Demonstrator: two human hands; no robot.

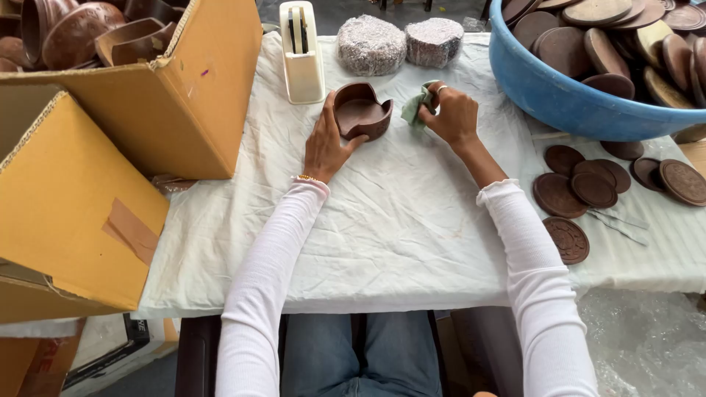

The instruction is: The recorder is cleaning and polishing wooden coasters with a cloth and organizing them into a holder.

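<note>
— Head view, item one: what do the hands have?

— Left hand (326,144): fingers curled round the near-left wall of a dark wooden bowl (361,111), which stands upright on the white sheet (397,220) near the table's far middle. Right hand (454,115): closed on a green cloth (418,105), bunched between fingers and thumb, just right of the bowl; whether cloth and bowl touch cannot be told.

— Item two, surroundings?

— Cream tape dispenser (301,51) left of the bowl, upright. Two wrapped round bundles (401,44) behind it (contents unreadable through the film). Blue tub (559,95) at upper right, cut off by the frame edge, filled with wooden discs (596,37); count not possible. Loose dark discs (581,187) lie on the sheet below the tub, some overlapping, one at the right partly cut off. Two thin pale strips (614,223) beside them, kind hard to make out.

— Left side?

— Open carton (184,88) on its side, holding more dark wooden vessels (73,33), only partly visible at the top edge. Second carton (66,213) in front, taped, bottom cropped.

— Anything else?

— White ribbed sleeves (268,272) on both arms, bracelet (305,178) at the left wrist, ring on the right hand. Jeans (353,353) under the table edge.
</note>
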